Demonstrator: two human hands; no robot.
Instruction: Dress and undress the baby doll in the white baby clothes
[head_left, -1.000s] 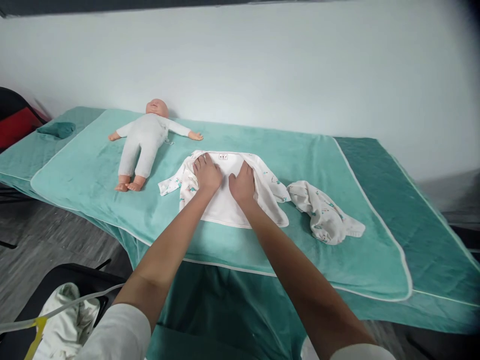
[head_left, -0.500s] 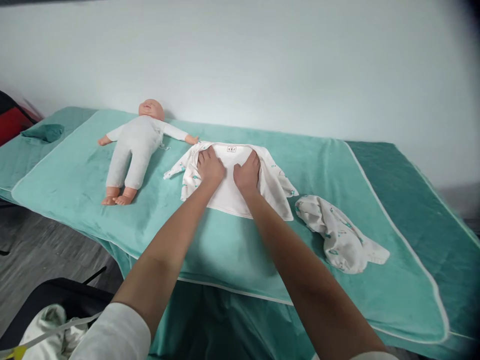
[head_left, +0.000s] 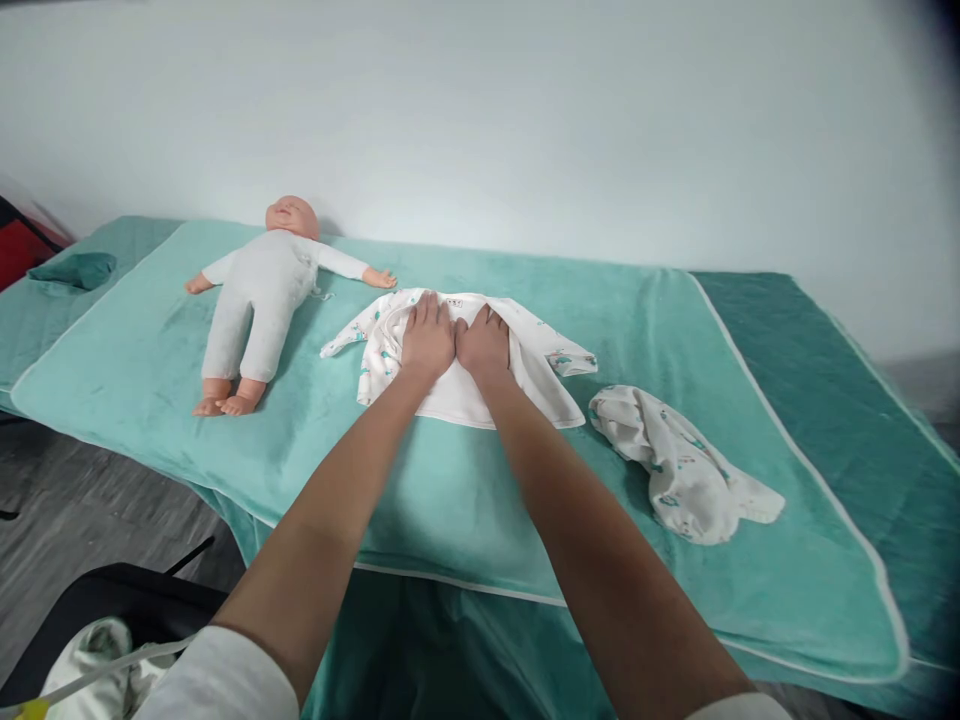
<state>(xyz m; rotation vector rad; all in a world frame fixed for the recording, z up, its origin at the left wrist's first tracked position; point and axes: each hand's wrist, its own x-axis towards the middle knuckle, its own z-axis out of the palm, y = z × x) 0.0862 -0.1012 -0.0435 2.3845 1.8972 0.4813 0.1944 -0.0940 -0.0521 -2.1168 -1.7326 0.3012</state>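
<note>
A small white baby shirt [head_left: 469,395] with coloured prints on its sleeves lies spread open on the green bed cover, its plain inside facing up. My left hand [head_left: 429,340] rests flat on the shirt's left side, fingers stretched toward the collar. Beside it, thumbs nearly touching, my right hand [head_left: 482,342] also lies flat on the cloth near the neckline. Both palms press down on the fabric, and part of the collar label is covered by my fingers. Further left lies a baby doll [head_left: 259,280] on its back, in a white bodysuit, one arm reaching toward the shirt.
To the right a crumpled printed baby garment [head_left: 679,465] lies on the green cover [head_left: 795,580]. A small dark green cloth item [head_left: 73,270] is at the far left. A black chair [head_left: 142,600] holding pale cloth [head_left: 94,660] stands at lower left. The white wall [head_left: 510,120] rises behind.
My hands have moved closer together over the middle of the shirt, fingers flattening out. The shirt's right side has shifted slightly inward. The view has shifted a little.
</note>
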